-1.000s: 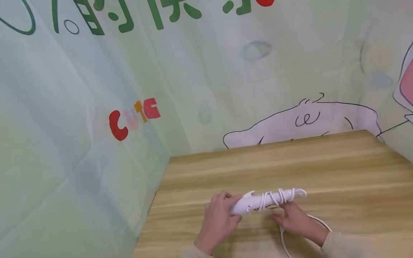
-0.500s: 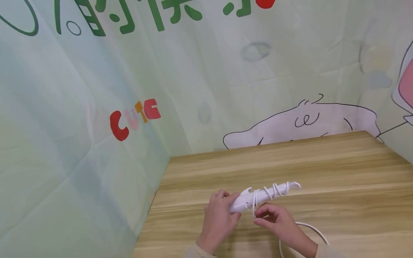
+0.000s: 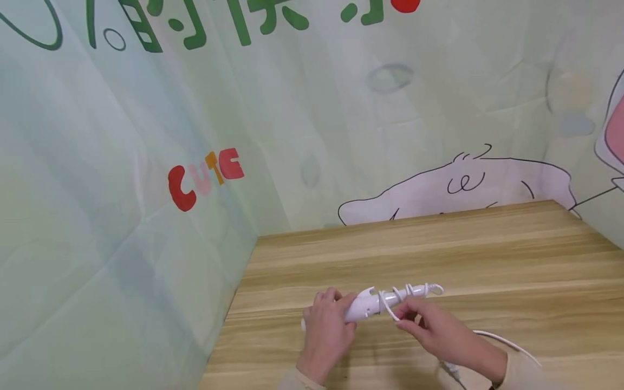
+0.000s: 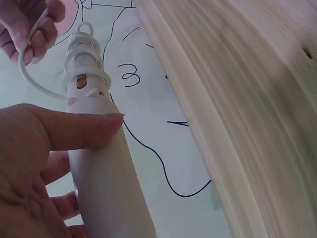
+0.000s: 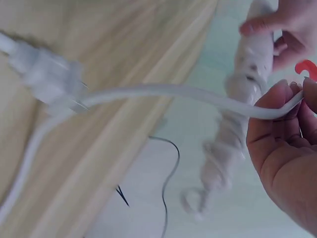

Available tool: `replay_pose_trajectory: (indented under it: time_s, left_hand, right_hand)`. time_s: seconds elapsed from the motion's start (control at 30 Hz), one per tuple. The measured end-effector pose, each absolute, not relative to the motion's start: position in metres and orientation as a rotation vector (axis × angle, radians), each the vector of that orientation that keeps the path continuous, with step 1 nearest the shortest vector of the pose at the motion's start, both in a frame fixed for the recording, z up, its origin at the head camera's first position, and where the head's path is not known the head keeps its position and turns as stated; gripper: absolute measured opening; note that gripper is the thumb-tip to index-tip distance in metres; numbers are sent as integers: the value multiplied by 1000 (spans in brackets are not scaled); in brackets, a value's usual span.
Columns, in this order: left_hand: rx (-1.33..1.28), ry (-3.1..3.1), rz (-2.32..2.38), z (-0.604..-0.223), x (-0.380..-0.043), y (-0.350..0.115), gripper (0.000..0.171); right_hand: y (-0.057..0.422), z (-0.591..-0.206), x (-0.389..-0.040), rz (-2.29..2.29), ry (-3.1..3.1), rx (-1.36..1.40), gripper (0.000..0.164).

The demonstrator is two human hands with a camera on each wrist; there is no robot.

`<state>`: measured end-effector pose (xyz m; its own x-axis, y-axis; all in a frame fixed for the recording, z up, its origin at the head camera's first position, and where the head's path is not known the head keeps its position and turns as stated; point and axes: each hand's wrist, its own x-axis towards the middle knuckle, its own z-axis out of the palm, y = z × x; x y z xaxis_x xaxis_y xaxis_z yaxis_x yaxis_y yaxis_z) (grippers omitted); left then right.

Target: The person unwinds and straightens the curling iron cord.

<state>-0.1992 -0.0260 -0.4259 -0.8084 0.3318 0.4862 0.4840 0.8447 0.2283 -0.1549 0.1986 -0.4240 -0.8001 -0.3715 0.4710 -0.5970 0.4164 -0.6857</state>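
My left hand (image 3: 326, 331) grips a white curling iron (image 3: 359, 307) by its thicker end, thumb laid across the body in the left wrist view. A white cord (image 3: 388, 309) winds in several loops round the slimmer handle, which points right and ends in a ribbed, bent sleeve (image 3: 434, 288). Just below those loops, my right hand (image 3: 441, 331) pinches the cord between thumb and fingers. In the right wrist view the cord (image 5: 163, 90) runs from these fingers toward a white plug (image 5: 52, 82), blurred. Most of the iron's far left end is hidden by the left hand.
Both hands work over a wood-grain table (image 3: 439, 244) near its front. A pale green printed cloth (image 3: 312, 135) hangs behind the table and along its left side. More cord (image 3: 507, 342) loops behind the right wrist.
From under the handle, my right hand has moved left, pinched the cord by the loops, then drawn it slightly right. The handle has shifted a little left. The left hand keeps its grip.
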Motion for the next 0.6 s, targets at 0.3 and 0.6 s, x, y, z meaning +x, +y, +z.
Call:
replay_pose_trajectory:
  time_s: [0.3, 0.6]
  left_hand:
    - [-742, -2613, -337, -431, -197, -28, 50]
    - [-1026, -2509, -245, -433, -190, -39, 54]
  right_hand:
    - [222, -391, -171, 1030, -2476, 970, 15]
    - [235, -391, -189, 923, -2449, 1022, 20]
